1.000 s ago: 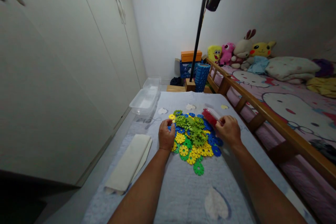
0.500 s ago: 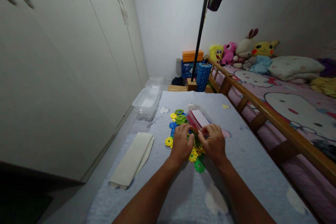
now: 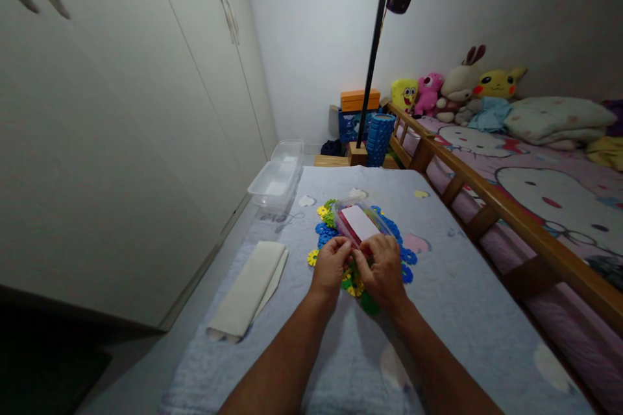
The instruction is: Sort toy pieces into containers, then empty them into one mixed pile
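Observation:
A clear plastic box (image 3: 339,222) with pink and a white card (image 3: 359,223) showing in it lies tilted across a heap of snowflake-shaped plastic pieces. My left hand (image 3: 331,267) is closed, its thumb and fingers pinched at the box's near left corner. My right hand (image 3: 383,269) is closed on the near end of the box, thumb close to the left fingertips. Blue pieces (image 3: 407,255) spread out right of the box. Yellow pieces (image 3: 313,258) lie by my left hand, and a green piece (image 3: 368,303) below the hands. The fingertips are partly hidden.
A folded cream cloth (image 3: 250,288) lies on the left of the cloth-covered table (image 3: 331,369). Clear plastic containers (image 3: 273,185) stand at its far left edge. A black pole (image 3: 374,45) rises behind the table. A wooden bed rail (image 3: 479,211) runs along the right.
The plastic box has shifted left over the pieces, uncovering blue ones on its right. Both hands have moved slightly left, and their fingertips have come together at the box's near end.

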`<act>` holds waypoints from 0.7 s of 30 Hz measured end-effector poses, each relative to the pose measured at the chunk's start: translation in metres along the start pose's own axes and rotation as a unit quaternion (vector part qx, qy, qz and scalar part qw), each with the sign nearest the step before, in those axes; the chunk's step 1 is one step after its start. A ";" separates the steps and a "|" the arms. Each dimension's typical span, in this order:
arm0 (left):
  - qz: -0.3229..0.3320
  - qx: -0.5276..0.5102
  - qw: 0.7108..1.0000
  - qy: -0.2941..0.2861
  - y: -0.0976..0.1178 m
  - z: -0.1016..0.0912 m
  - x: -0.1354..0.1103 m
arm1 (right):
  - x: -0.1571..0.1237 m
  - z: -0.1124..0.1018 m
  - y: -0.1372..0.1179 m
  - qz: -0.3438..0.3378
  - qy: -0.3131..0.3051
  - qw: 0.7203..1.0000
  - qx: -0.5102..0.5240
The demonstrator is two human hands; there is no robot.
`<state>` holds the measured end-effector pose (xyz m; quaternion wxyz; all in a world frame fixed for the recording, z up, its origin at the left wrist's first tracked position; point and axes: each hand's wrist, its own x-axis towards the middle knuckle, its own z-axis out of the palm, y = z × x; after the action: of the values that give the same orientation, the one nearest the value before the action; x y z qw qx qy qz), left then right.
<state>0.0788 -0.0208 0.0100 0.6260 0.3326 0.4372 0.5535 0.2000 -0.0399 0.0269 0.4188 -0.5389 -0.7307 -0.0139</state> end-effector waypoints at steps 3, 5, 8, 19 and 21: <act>-0.001 -0.008 1.000 -0.006 0.001 -0.002 0.001 | 0.000 0.002 -0.001 0.007 0.003 1.000 -0.004; -0.002 -0.010 1.000 -0.012 0.001 -0.003 0.001 | 0.000 0.004 -0.002 0.007 0.008 1.000 -0.007; 0.000 -0.016 1.000 -0.015 0.001 -0.003 0.000 | 0.001 0.005 -0.002 0.004 0.008 1.000 -0.006; 0.020 -0.031 0.999 -0.020 0.002 0.002 -0.004 | 0.000 0.005 -0.003 0.011 0.017 1.000 0.023; 0.020 -0.028 0.999 -0.015 0.003 0.001 -0.004 | 0.001 0.004 -0.002 0.009 0.016 0.999 0.029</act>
<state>0.0788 -0.0247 0.0136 0.6303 0.3322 0.4049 0.5731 0.1957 -0.0382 0.0255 0.4456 -0.5329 -0.7194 0.0024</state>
